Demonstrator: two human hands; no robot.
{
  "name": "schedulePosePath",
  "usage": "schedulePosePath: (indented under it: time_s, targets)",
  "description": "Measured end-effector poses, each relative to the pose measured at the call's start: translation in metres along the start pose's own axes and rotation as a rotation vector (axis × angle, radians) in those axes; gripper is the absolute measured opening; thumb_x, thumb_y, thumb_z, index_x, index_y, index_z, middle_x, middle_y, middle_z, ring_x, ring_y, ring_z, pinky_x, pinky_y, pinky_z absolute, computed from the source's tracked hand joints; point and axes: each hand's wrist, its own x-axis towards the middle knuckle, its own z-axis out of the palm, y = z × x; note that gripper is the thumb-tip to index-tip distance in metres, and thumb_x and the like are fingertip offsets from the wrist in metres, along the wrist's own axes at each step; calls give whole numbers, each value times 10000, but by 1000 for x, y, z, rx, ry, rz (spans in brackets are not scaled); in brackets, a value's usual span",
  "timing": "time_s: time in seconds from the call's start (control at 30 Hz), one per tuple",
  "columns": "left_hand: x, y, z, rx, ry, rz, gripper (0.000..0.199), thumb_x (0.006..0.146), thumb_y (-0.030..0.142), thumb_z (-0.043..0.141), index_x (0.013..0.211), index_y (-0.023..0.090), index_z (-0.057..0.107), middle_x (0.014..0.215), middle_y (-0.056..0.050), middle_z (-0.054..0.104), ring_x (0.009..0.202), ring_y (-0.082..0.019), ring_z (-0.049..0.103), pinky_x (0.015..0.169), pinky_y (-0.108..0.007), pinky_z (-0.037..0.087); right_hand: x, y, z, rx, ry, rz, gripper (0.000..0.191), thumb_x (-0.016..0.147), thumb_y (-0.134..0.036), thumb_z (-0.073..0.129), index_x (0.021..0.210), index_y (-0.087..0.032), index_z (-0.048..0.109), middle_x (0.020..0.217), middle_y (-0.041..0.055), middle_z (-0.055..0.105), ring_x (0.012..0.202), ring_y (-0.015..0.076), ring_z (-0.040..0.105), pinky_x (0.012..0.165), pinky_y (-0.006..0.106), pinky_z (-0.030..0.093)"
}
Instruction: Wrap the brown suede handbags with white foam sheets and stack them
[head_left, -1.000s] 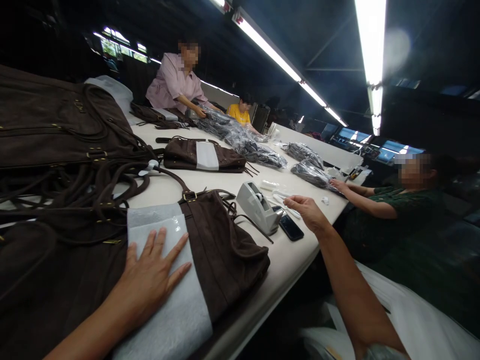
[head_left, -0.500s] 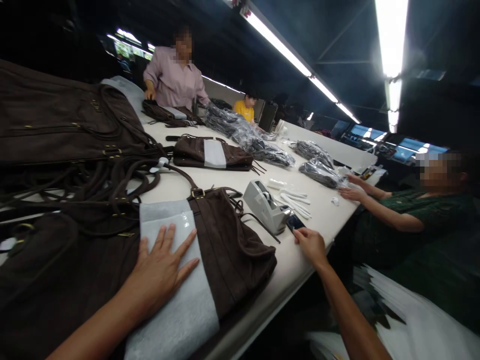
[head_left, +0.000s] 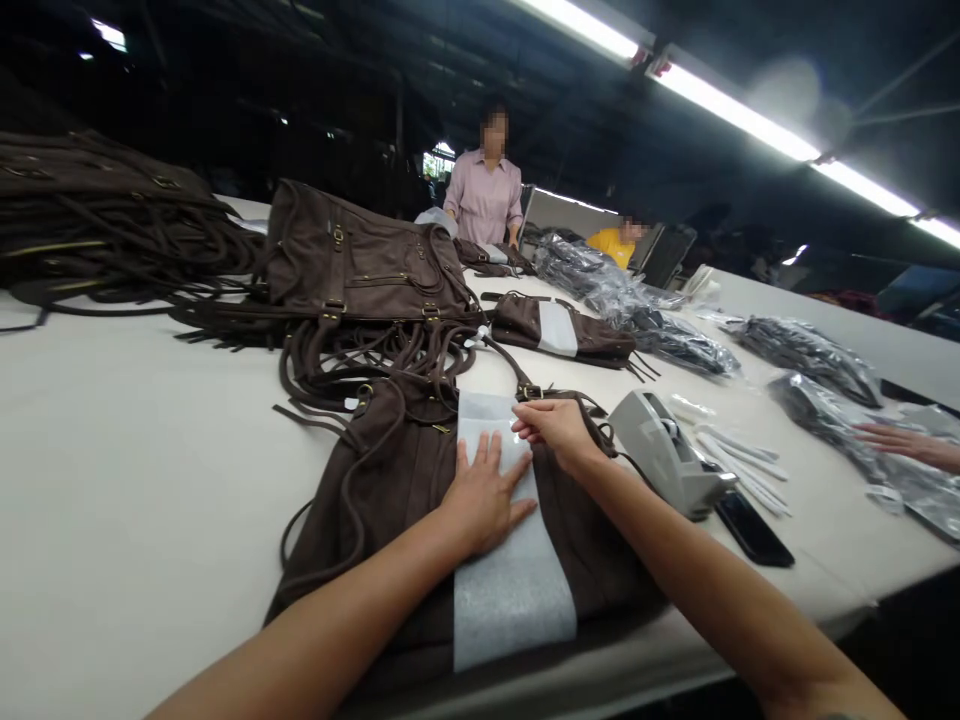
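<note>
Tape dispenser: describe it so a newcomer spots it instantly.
On the white table, find the near brown bag with a pale band around it. Just right of that bag in the picture sits the tape dispenser, chunky and light grey. The phone next to it is flat and black; the strips are thin and white.

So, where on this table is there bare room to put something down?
The widest bare patch of the table is left of the banded brown bag, in front of the piled bags. A smaller one lies between the phone and the wrapped bundles. It is crowded around the tape dispenser and white strips.
</note>
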Motion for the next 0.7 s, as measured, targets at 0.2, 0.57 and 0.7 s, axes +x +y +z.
schedulePosePath:
  time_s: [0.2,0.57,0.7]
  targets:
    - [-2,1,-4,-56,13,7,697,910,594,428,1506,258,298,1569,-222,243,1466,-437,99,1126,-693,103,25,19,31,-47,32,86,104,752,-130,747,714,-103,654,541,46,668,432,87,596,415,136,494]
    - [-4,1,-6,-102,70,1,702,879,576,505,1483,254,347,1552,-227,271,1468,-421,133,1120,-703,122,48,33,45,-195,30,158,215,805,-63,666,757,-185,495,512,0,649,453,109,623,419,146,494]
    - [-5,3,-7,-91,91,-5,664,877,571,516,1445,242,415,1529,-225,306,1451,-400,195,1108,-708,158,56,28,41,-313,-55,198,326,778,-108,721,685,-218,429,498,15,649,449,128,616,401,170,473]
